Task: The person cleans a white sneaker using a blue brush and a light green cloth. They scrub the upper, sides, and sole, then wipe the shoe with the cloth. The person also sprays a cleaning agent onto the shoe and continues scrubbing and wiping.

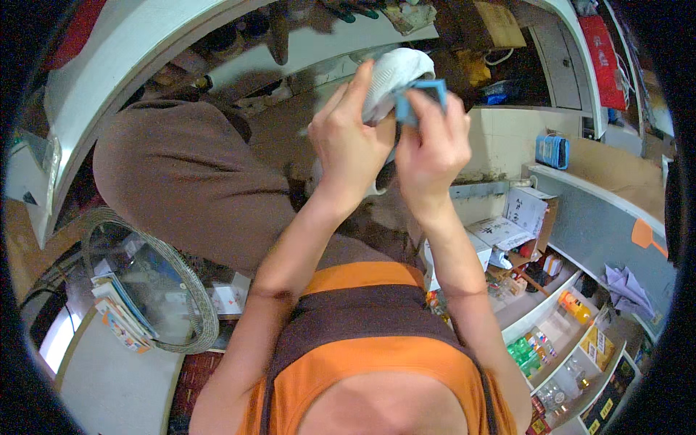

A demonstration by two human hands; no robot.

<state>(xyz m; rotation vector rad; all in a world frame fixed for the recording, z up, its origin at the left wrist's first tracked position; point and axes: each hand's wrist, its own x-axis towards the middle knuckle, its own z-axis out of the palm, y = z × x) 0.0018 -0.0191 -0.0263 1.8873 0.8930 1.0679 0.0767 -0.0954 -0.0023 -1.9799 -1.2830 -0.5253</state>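
Held up in front of me is a white shoe with a ribbed side, tilted, its opening partly turned to the right. My left hand grips it from the left, thumb along the near side. A light blue, square-edged object is pinched in the fingers of my right hand and overlaps the shoe's right side. Motion blur and the fingers hide its full shape, so I cannot tell exactly what it is. Below the hands, part of another white item shows between my wrists, mostly hidden.
My bent leg in brown trousers fills the left. A coil of cable stands beside books at lower left. On the right are an opened carton, shelves with bottles, and an orange fly swatter. A white table edge curves above.
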